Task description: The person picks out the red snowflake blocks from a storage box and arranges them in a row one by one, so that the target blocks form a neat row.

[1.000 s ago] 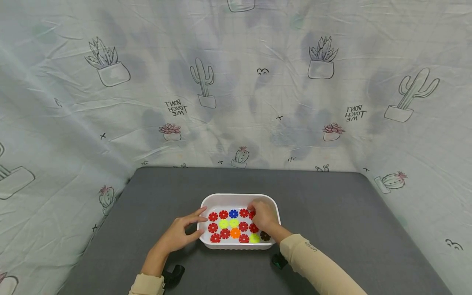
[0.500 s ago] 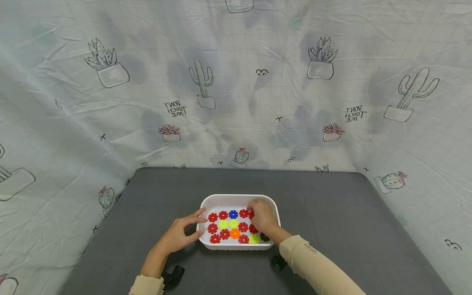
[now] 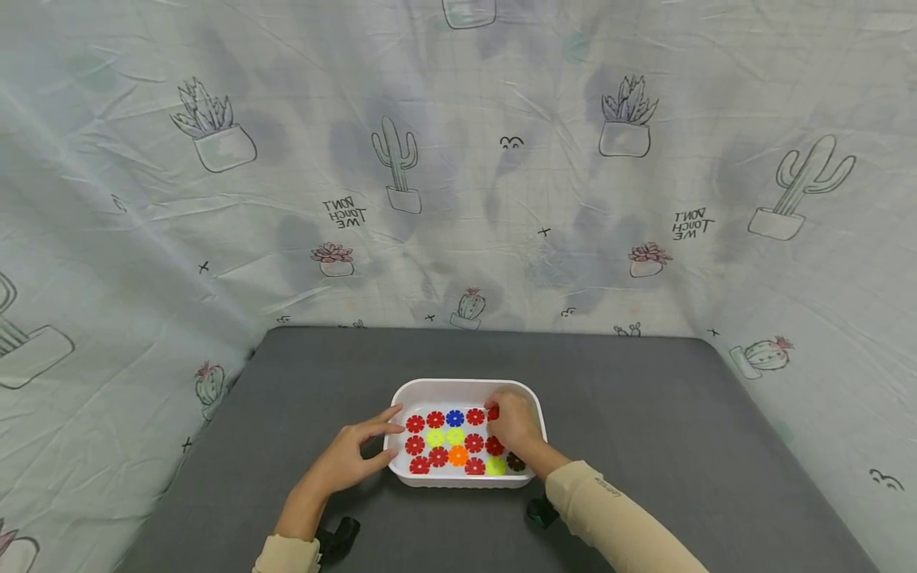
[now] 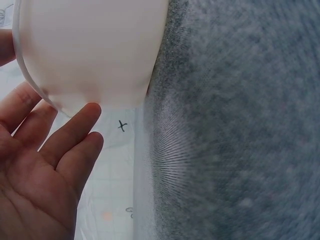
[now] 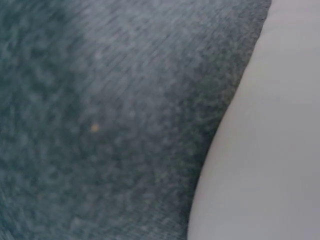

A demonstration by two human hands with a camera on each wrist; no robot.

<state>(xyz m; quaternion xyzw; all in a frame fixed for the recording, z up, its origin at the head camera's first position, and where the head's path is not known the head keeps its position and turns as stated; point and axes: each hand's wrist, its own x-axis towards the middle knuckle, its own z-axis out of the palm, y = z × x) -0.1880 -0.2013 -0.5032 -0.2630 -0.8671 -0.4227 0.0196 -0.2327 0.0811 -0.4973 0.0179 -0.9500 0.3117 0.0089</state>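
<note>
A white plastic tray (image 3: 458,482) stands on the grey table with several notched, flower-shaped plastic discs laid in rows. Most are red, like this red disc (image 3: 415,424); others are yellow, blue, orange and dark brown. Spread fingers of my left hand (image 3: 349,456) touch the tray's left end; in the left wrist view, two fingertips rest on its outer wall while others reach the rim. Inside the far right corner, my right hand (image 3: 514,422) pinches a red snowflake disc (image 3: 493,414), partly covered by its fingers. The right wrist view shows only the tray wall (image 5: 260,150) and tabletop.
Grey cloth covers the table (image 3: 616,398). Behind and to both sides hangs a pale curtain (image 3: 458,183) printed with cactus drawings. Dark wrist-worn devices show below both hands, one dark device (image 3: 339,539) at the left wrist.
The red disc at my right fingertips has shifted slightly upward. My left hand and the tray hold their places; the whole head view has moved only a little.
</note>
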